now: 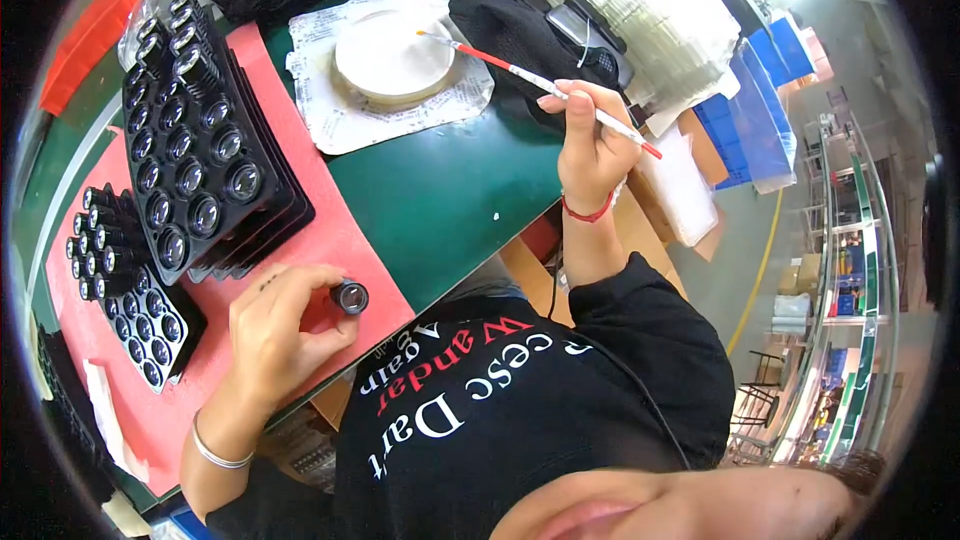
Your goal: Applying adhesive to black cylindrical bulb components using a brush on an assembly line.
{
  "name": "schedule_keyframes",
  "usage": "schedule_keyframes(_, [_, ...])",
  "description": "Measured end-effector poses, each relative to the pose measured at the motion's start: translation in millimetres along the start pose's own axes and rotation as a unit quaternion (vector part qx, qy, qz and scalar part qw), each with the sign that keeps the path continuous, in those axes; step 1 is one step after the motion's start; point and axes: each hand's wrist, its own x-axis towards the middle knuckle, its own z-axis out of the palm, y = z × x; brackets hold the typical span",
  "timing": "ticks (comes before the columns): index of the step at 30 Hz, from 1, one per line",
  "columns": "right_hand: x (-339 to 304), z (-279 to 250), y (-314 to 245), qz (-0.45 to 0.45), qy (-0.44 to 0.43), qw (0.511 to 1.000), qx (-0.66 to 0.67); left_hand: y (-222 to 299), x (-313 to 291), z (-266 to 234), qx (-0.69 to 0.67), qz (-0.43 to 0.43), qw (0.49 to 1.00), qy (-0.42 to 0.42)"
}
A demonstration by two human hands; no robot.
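Left hand (280, 328): short, round, shiny-topped black cylinder (350, 297) pinched | Right hand (598, 140): slender red-and-white brush (510, 69) gripped, bristles held over flat white disc (385, 55)

The green counter (430, 230) bears a pink mat (345, 240) beneath the left fingers (308, 278) and a printed white sheet (320, 110) left of the right fingers (580, 110).

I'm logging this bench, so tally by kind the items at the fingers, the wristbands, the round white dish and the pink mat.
Paintbrush, right hand: 1
Black lens barrel, left hand: 1
Wristbands: 2, red bracelet and silver bangle
Round white dish: 1
Pink mat: 1
Total: 6
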Motion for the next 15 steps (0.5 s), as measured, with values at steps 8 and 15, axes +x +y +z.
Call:
schedule_keyframes(8, [-0.9,5.9,1.8,0.047,-0.012,0.999,0.012,-2.3,-3.0,-1.4,-0.067,-0.097,0.993,-0.002])
schedule_keyframes(15, [-8.7,-0.9,7.9,0.074,0.119,0.967,0.212,3.4,-3.5,-6.1,-0.408,-0.333,0.85,0.018])
